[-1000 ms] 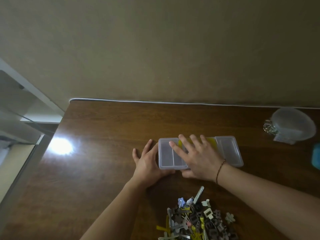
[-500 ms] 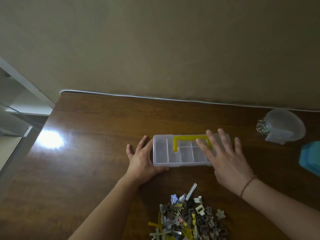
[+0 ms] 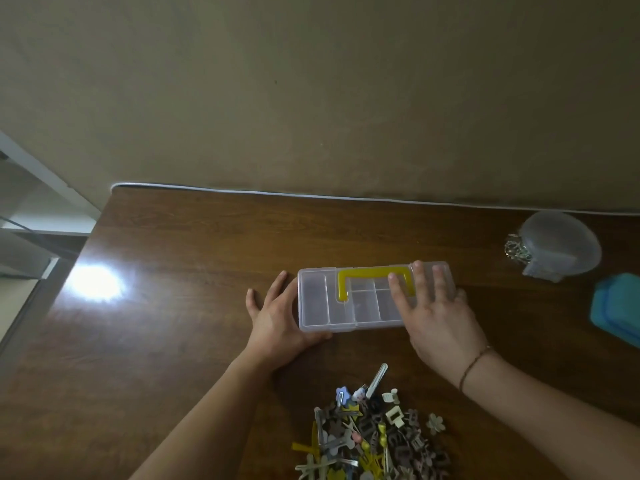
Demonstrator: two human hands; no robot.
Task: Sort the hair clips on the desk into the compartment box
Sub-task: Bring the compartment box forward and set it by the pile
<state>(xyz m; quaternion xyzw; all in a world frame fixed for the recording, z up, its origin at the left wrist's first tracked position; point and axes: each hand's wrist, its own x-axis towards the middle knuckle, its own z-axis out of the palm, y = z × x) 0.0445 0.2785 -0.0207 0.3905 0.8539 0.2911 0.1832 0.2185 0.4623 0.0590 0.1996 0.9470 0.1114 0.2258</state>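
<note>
Head view, single entry.

- Compartment box: clear plastic, yellow handle, lying flat at mid-bench. A second ago the right hand covered most of its top; that hand has since slid to the right end, so the dividers and empty compartments show through. Lid appears closed, though I cannot be certain.
- Left hand: fingers straight and spread, palm against the box's left end, thumb along the near edge; it has kept this bracing place throughout.
- Right hand: fingers spread flat over the box's right end, pinching nothing.
- Hair clips: mixed heap at the near bench edge, apart from the box, none sorted.
- Round lidded tub and teal container: far right.

Judgement: box positioned and steadied; opening likely comes next, sorting not yet begun.
</note>
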